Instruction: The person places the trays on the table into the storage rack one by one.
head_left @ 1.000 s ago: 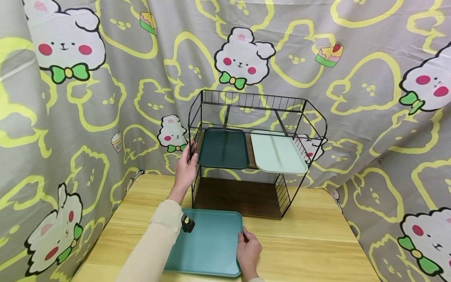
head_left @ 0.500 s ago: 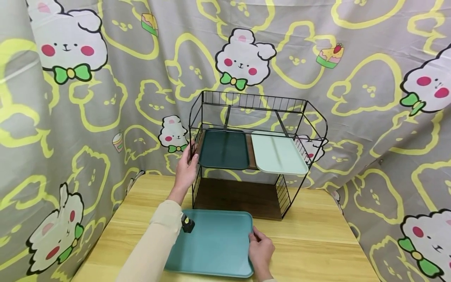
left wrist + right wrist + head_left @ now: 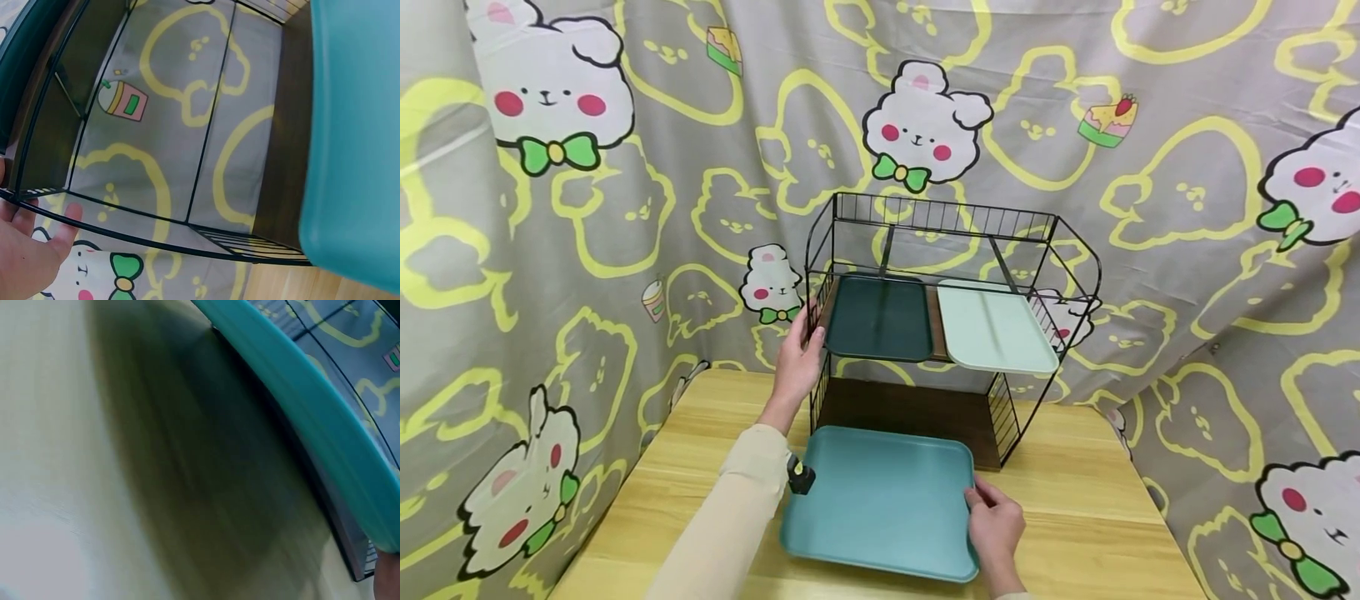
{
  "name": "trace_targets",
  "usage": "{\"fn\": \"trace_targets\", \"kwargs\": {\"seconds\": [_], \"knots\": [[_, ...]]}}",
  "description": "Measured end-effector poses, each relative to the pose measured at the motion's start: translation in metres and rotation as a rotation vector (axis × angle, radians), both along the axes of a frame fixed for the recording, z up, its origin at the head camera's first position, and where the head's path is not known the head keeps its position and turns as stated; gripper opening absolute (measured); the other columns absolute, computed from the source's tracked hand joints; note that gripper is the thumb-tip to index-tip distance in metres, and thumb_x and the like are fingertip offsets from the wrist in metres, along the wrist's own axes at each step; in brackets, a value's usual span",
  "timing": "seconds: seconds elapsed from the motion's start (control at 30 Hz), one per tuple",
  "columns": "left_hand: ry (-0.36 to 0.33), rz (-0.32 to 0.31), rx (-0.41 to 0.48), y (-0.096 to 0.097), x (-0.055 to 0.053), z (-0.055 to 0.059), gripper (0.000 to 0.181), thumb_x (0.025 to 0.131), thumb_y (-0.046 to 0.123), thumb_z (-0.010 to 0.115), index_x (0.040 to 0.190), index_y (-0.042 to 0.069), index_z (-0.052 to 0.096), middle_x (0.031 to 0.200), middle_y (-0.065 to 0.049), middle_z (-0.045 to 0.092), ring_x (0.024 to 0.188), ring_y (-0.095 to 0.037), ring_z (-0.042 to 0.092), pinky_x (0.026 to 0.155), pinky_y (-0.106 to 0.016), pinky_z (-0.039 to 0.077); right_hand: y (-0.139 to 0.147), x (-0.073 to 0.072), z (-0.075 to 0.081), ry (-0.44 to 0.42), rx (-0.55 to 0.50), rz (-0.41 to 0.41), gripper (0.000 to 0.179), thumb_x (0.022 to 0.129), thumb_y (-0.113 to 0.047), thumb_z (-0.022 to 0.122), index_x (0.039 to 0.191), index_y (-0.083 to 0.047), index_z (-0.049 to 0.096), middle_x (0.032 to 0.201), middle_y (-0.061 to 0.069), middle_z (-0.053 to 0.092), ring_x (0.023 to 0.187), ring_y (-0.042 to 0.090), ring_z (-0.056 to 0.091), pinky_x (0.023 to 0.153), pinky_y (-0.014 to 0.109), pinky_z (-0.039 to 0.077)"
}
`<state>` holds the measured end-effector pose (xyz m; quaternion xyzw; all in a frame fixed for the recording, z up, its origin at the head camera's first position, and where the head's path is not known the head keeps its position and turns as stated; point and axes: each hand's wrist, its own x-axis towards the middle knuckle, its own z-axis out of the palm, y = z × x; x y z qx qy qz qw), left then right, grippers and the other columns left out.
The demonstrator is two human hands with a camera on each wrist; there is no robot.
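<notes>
My right hand (image 3: 996, 525) grips the right edge of a large teal tray (image 3: 880, 504). In the right wrist view the teal tray (image 3: 312, 419) is raised off the table, its shadow beneath. The tray's far edge overlaps the front of the rack's bottom shelf (image 3: 902, 408) in the head view. My left hand (image 3: 797, 362) holds the left front upright of the black wire rack (image 3: 943, 212), fingers behind the post and thumb in front. On the rack's upper shelf lie a dark green tray (image 3: 880, 317) and, to its right, a pale mint tray (image 3: 996, 325).
The rack stands on a wooden table (image 3: 1075, 500) before a patterned grey curtain (image 3: 685, 208). The mint tray's front edge juts out past the upper shelf. A black wrist camera (image 3: 801, 477) sits on the left sleeve, above the tray's left side.
My right hand has moved right and slightly forward with the teal tray, which has risen off the table and come up to the bottom shelf's front. The left hand stays on the upright.
</notes>
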<state>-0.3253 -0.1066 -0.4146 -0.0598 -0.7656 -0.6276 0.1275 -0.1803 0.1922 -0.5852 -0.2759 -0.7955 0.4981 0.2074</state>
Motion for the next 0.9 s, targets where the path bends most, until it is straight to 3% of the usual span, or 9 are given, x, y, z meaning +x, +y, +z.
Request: {"fn": "trace_targets", "kwargs": {"seconds": [0.17, 0.23, 0.33, 0.5, 0.63, 0.9], "knots": [[0.009, 0.016, -0.007, 0.000, 0.000, -0.001, 0.055, 0.115, 0.024, 0.048, 0.167, 0.033, 0.033, 0.171, 0.001, 0.042, 0.159, -0.021, 0.038, 0.130, -0.050, 0.033, 0.016, -0.009, 0.006, -0.012, -0.009, -0.001, 0.028, 0.093, -0.009, 0.077, 0.120, -0.003, 0.080, 0.108, 0.019, 0.082, 0.094, 0.027, 0.076, 0.073, 0.021, 0.050], [0.012, 0.017, -0.010, 0.000, 0.000, -0.001, 0.055, 0.115, 0.024, 0.048, 0.167, 0.032, 0.033, 0.170, 0.001, 0.042, 0.159, -0.022, 0.039, 0.130, -0.050, 0.033, 0.021, -0.014, 0.007, -0.014, -0.006, 0.001, 0.028, 0.094, -0.009, 0.076, 0.122, -0.002, 0.079, 0.112, 0.021, 0.080, 0.106, 0.039, 0.075, 0.082, 0.032, 0.055], [0.019, 0.013, -0.012, 0.001, 0.000, -0.001, 0.056, 0.115, 0.023, 0.048, 0.168, 0.031, 0.033, 0.170, 0.001, 0.043, 0.159, -0.021, 0.039, 0.131, -0.051, 0.032, 0.027, -0.024, 0.007, -0.018, -0.006, 0.007, 0.029, 0.095, -0.010, 0.073, 0.123, -0.001, 0.078, 0.118, 0.024, 0.078, 0.119, 0.048, 0.069, 0.096, 0.051, 0.054], [0.024, 0.012, -0.013, 0.001, 0.000, -0.001, 0.055, 0.115, 0.024, 0.048, 0.168, 0.031, 0.033, 0.170, 0.001, 0.043, 0.159, -0.022, 0.038, 0.131, -0.052, 0.032, 0.031, -0.042, 0.004, -0.031, -0.033, 0.039, 0.032, 0.097, -0.010, 0.070, 0.126, 0.000, 0.076, 0.124, 0.025, 0.075, 0.125, 0.051, 0.064, 0.106, 0.061, 0.049], [0.023, 0.007, -0.014, 0.001, 0.001, -0.001, 0.055, 0.115, 0.024, 0.047, 0.168, 0.029, 0.033, 0.170, 0.000, 0.042, 0.159, -0.023, 0.038, 0.130, -0.052, 0.032, 0.032, -0.058, 0.002, -0.031, -0.022, 0.067, 0.032, 0.098, -0.011, 0.069, 0.126, 0.001, 0.076, 0.126, 0.027, 0.074, 0.125, 0.051, 0.063, 0.104, 0.061, 0.051], [0.025, 0.010, -0.016, 0.002, 0.000, -0.001, 0.056, 0.115, 0.023, 0.048, 0.168, 0.027, 0.032, 0.170, -0.002, 0.043, 0.159, -0.022, 0.039, 0.130, -0.050, 0.033, 0.036, -0.090, 0.004, -0.044, -0.067, 0.117, 0.036, 0.101, -0.014, 0.066, 0.132, 0.004, 0.072, 0.138, 0.028, 0.067, 0.138, 0.051, 0.055, 0.115, 0.061, 0.046]]}}
